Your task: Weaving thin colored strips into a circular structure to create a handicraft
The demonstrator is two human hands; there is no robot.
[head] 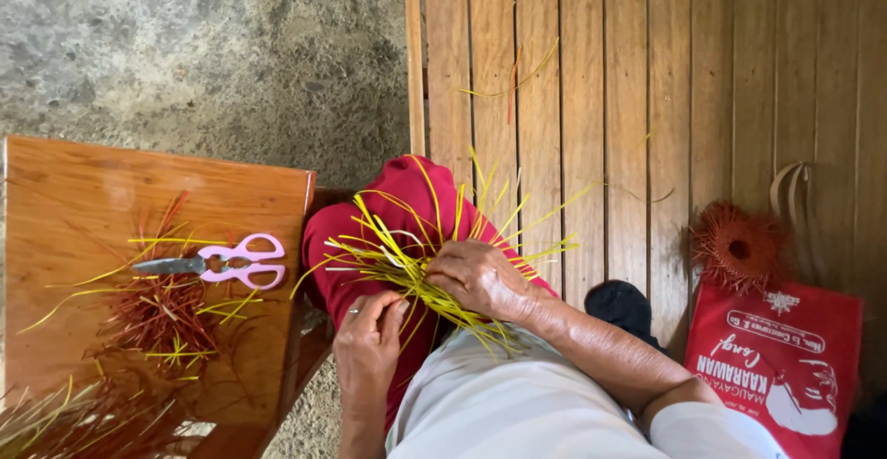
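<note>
both hands, left hand, right hand, grasping yellow strips (over lap)

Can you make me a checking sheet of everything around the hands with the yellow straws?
Surface: wooden table, on the left.
Job's things: yellow strips fanned over a red-clad knee.
Clutter: pink-handled scissors and red and yellow offcuts on the table.
Grippers: left hand and right hand both grip the strips.
Cables: nothing seen.
Surroundings: plank floor, red woven piece, red bag.
</note>
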